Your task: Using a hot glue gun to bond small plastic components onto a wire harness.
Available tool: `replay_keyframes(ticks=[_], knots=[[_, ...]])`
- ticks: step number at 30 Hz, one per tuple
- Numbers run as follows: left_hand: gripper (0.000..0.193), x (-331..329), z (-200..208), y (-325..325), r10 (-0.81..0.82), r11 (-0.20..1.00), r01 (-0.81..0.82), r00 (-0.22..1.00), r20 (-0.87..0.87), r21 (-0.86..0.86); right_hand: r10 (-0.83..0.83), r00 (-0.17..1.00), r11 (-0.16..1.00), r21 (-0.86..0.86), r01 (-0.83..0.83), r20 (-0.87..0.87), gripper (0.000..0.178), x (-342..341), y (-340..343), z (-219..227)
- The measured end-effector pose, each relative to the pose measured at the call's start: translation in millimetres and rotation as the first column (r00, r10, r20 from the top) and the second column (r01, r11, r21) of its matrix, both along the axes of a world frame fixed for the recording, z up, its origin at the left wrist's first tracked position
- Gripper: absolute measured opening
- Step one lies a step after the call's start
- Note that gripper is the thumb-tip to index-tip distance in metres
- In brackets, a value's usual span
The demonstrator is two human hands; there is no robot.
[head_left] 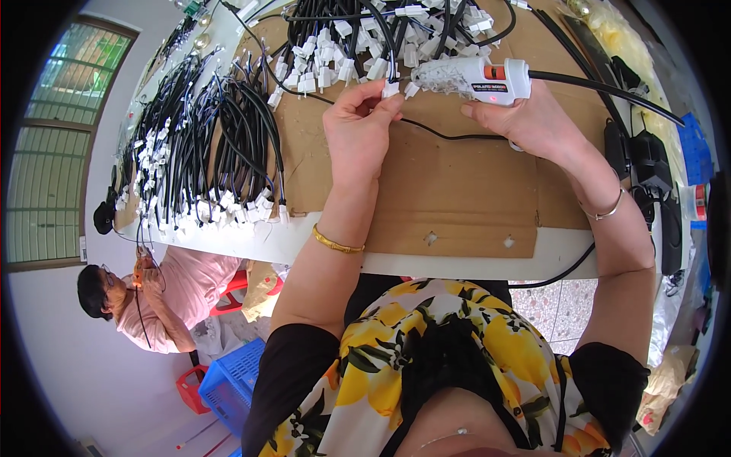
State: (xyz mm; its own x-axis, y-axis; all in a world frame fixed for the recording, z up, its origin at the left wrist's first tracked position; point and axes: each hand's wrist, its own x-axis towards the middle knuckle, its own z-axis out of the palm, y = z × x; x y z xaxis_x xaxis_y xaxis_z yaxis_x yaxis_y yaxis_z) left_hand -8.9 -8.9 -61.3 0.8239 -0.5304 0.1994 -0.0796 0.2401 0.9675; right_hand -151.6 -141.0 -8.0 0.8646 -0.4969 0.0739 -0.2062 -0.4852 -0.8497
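Note:
Between thumb and fingertips, my left hand (359, 126) pinches a white plug connector (391, 89) at the end of a black cable. Its fingers are closed. My right hand (529, 120) is wrapped round a white hot glue gun (502, 82) with an orange strip. The gun lies sideways, its glue-crusted nozzle pointing left toward the connector; I cannot tell whether the tip touches anything. Right behind the hands lies a pile of black cables with white connectors (331, 57). A brown cardboard sheet (457, 198) spreads under both hands.
Bundles of black cables (244, 129) with white ends cover the table's left side. A black power cord (601, 87) runs right from the glue gun. Black adapters (651, 160) line the right edge. At lower left are a seated co-worker (167, 297) holding a cable and a blue crate (232, 381).

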Motion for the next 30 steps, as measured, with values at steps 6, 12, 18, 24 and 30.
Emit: replay_keyframes(ticks=[6,12,18,24,30], knots=[[0.018,0.2,1.2,0.8,0.005,1.0,-0.005,1.0,0.003,0.017,0.01,0.999,0.998,0.059,-0.008,-0.043,0.016,0.1,2.6,7.4],[0.022,2.5,-1.6,1.7,-0.05,0.998,0.049,0.998,0.031,0.041,0.012,0.992,0.988,0.152,0.006,-0.122,0.019,1.6,-3.5,4.8],[0.019,0.6,0.2,1.2,-0.023,1.0,0.023,1.0,0.006,0.012,0.037,0.996,0.985,0.171,-0.023,-0.079,0.019,2.0,-5.5,0.4],[0.018,0.8,0.4,1.8,-0.018,0.999,0.019,1.0,-0.018,0.033,0.048,0.999,0.983,0.178,-0.049,0.007,0.017,-0.3,-0.9,5.4],[0.017,0.3,2.3,2.6,-0.026,0.995,0.03,0.999,-0.042,0.094,0.028,0.995,0.979,0.204,-0.008,-0.098,0.016,1.0,-2.5,5.8]])
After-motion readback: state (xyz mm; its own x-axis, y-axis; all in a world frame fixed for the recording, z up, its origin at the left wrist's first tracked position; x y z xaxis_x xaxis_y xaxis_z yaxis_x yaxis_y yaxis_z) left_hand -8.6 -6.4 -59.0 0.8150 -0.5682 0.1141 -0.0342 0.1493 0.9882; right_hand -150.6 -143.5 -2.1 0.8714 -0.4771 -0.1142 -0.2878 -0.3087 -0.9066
